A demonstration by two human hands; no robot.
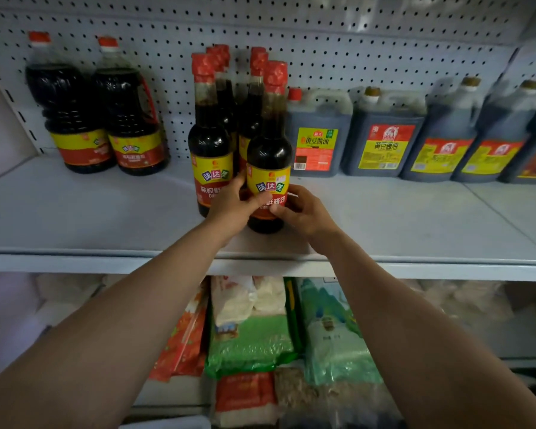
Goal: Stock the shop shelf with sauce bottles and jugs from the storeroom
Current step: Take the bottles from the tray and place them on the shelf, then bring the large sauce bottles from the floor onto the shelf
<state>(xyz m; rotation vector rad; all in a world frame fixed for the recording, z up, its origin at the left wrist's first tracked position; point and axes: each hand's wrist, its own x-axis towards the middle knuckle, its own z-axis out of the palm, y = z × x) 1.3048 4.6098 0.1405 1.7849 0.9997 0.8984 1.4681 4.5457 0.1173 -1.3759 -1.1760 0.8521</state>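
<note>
A dark sauce bottle (pixel 270 150) with a red cap wrap and a yellow-red label stands upright on the white shelf (pixel 106 212), at the front of a cluster. My left hand (pixel 234 205) grips its lower left side, and my right hand (pixel 304 209) grips its lower right side. Three more bottles of the same kind (pixel 209 134) stand just behind and to the left of it. Two round sauce jugs (pixel 106 119) sit at the back left. Several square jugs (pixel 384 134) line the back right.
A white pegboard (pixel 353 51) backs the shelf. Bare shelf surface lies to the left and right of the bottle cluster. On the shelf below, several bags of rice and grain (pixel 251 335) are stacked under the front lip (pixel 75 263).
</note>
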